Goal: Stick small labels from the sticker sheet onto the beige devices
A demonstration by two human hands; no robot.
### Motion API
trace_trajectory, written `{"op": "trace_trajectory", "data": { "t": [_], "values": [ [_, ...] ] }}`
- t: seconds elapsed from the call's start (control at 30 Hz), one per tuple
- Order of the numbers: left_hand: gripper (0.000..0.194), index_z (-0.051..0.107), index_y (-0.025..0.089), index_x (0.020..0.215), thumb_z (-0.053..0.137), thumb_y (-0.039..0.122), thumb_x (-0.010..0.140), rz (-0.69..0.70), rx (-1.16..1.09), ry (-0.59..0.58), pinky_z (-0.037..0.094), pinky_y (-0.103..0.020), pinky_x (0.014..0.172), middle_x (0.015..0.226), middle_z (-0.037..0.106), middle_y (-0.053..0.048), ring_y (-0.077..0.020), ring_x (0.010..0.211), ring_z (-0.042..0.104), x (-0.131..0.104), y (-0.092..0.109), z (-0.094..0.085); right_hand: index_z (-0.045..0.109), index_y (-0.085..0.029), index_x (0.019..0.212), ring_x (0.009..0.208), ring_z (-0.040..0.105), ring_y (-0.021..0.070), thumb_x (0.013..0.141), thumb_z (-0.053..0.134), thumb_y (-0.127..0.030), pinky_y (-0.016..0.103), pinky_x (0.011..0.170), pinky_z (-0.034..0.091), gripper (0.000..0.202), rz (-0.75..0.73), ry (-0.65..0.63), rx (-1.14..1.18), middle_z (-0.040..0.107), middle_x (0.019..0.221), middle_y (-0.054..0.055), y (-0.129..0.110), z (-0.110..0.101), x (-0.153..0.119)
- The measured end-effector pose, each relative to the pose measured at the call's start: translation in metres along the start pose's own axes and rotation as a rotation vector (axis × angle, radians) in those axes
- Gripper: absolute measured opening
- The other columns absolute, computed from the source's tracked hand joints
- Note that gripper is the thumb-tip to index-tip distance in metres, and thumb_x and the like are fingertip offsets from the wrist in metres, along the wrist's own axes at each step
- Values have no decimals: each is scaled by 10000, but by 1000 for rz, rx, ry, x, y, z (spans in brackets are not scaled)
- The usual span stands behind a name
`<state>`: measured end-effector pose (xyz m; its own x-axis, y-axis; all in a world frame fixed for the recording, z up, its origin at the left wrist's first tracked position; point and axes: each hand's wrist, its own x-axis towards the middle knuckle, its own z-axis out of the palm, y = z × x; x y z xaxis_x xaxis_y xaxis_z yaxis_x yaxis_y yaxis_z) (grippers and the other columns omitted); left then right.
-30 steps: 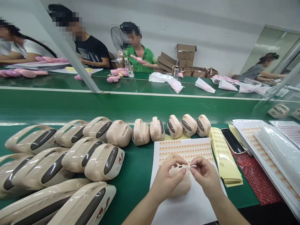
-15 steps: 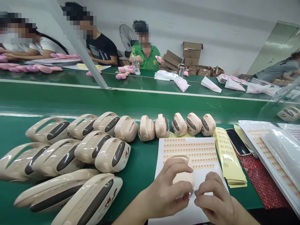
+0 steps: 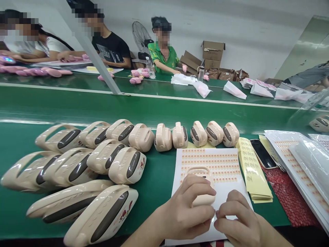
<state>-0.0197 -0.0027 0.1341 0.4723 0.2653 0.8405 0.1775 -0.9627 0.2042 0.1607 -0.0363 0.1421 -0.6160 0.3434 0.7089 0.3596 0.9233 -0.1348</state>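
Note:
My left hand is curled over a cream plastic device with a loop handle, its fingers wrapped across the top. The device rests over a white sheet of small round orange stickers. Close by on the right, my right hand has thumb and forefinger pinched together, almost meeting my left fingertips. Whatever lies in that pinch is too small and too hidden to make out. Much of the device is covered by my left hand.
Several similar cream devices with dark panels stand left and behind the sheet. To the right lie yellow label sheets, a phone, red bubble wrap and more sticker sheets. Co-workers sit across the green bench.
My hands keep nearly the same pose, with my right hand slightly lower. The view has shifted a little. Across the bench, the person in green has reached an arm down to a white bag.

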Motion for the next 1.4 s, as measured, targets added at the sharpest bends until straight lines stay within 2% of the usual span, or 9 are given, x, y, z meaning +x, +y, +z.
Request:
{"op": "trace_trajectory", "data": {
  "t": [0.6,0.8,1.1,1.4],
  "values": [
    [105,527,157,739,498,60,715,-11,-14,65,466,-318,732,962,450,-50,-176,887,445,-2,3,0,559,-92,716,647,387,115,865,359,-24,230,506,385,258,-38,40,-44,485,712,56,-2,-4,12],
    [118,544,175,757,515,64,730,-75,-7,31,493,-334,710,919,492,-56,-184,862,468,-4,5,-3,565,-102,701,622,387,120,870,349,-50,237,490,363,279,-55,38,-76,498,684,58,-2,-3,12],
    [81,535,166,704,520,88,686,8,-33,98,471,-319,700,966,438,-49,-172,854,441,-7,-2,3,572,-120,708,604,410,118,871,361,-67,233,488,384,272,-59,24,-129,519,666,49,-4,-8,16],
    [112,533,154,707,522,58,650,-17,-36,83,457,-311,693,975,433,-38,-157,848,439,-4,1,0,551,-117,733,611,426,116,874,373,-65,234,507,407,233,-44,2,-141,520,660,40,-7,-10,16]
  ]
}}
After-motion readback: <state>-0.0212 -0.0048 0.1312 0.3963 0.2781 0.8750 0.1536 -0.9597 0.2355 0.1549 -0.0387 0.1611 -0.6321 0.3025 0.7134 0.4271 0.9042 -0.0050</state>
